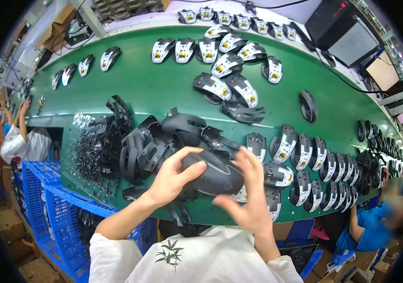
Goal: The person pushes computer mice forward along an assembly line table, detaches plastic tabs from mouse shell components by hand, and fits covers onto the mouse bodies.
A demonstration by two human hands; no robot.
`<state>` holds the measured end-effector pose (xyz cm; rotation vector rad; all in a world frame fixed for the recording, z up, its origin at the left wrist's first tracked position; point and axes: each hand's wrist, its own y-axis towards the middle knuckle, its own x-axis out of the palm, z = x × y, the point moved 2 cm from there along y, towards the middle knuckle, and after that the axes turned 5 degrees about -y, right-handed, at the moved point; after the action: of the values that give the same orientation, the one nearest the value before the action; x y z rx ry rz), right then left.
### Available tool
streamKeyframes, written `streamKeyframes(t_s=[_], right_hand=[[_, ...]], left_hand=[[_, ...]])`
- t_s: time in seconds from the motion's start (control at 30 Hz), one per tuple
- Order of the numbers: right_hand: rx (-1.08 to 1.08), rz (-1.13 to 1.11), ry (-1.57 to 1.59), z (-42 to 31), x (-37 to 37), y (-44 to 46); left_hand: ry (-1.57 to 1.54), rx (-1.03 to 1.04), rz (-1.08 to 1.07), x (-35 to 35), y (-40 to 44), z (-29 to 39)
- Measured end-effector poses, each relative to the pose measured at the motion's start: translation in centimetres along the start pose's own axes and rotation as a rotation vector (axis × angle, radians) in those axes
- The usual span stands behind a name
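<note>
My left hand [175, 177] grips a black computer mouse [218, 178] by its left end, with the thumb on top. The mouse has a smooth dark cover with a pale curved line and a small emblem. At its right end, my right hand [248, 193] is slightly blurred, thumb and fingers apart around the mouse; whether it touches is unclear. Beyond my hands lies a heap of black plastic mouse covers [182, 125]. White-and-black mouse bodies without covers, such as one mouse body [278, 174], lie just to the right.
Small black parts [93, 155] are piled on the left of the green table [140, 89]. Rows of mice [305, 153] line the right, with more mouse bodies [227, 63] at the back. A blue crate [60, 203] stands lower left. Co-workers sit at both sides.
</note>
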<state>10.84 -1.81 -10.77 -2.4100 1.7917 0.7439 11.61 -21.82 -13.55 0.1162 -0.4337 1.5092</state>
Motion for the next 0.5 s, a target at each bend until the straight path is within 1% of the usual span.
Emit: streamKeyframes(t_s=[0.03,0.1,0.13,0.23,0.27,0.3,0.33,0.4,0.43,0.47,0.5], right_hand=[[-0.011,0.015,-0.015,-0.4,-0.2,0.0],[-0.146,-0.276,-0.454,-1.1,0.1,-0.3],[-0.142,-0.257,-0.473,-1.1,-0.5,-0.1],[-0.106,-0.246,-0.337,-0.2,-1.9,1.5],[-0.101,-0.250,-0.287,0.3,-2.4,2.4],[-0.184,-0.112,-0.326,1.9,-3.6,4.0],[-0.041,0.001,-0.404,2.6,-5.1,6.0],[0.054,0.201,-0.482,7.5,-8.6,10.2],[0.228,0.226,-0.495,9.7,-10.1,12.0],[0.282,0.245,-0.579,13.2,-11.4,13.4],[0.337,0.265,-0.663,16.5,-12.2,14.1]], left_hand=[[-0.004,-0.039,0.012,-0.3,-0.3,-0.5],[-0.012,-0.124,0.026,-0.3,-0.6,-1.4],[-0.013,-0.118,0.001,0.1,-0.5,-1.2],[-0.317,-0.241,-0.006,1.0,-1.2,0.0],[-0.368,-0.257,-0.005,1.0,-1.2,0.1],[-0.420,-0.273,-0.002,1.1,-1.2,0.2],[-0.315,-0.207,-0.007,1.1,-1.0,0.3],[-0.108,-0.077,-0.006,1.1,-1.0,0.3],[-0.005,-0.014,-0.004,1.1,-1.1,0.3],[-0.003,-0.009,-0.002,1.0,-1.2,0.2],[0.076,0.027,-0.002,0.9,-1.2,0.3]])
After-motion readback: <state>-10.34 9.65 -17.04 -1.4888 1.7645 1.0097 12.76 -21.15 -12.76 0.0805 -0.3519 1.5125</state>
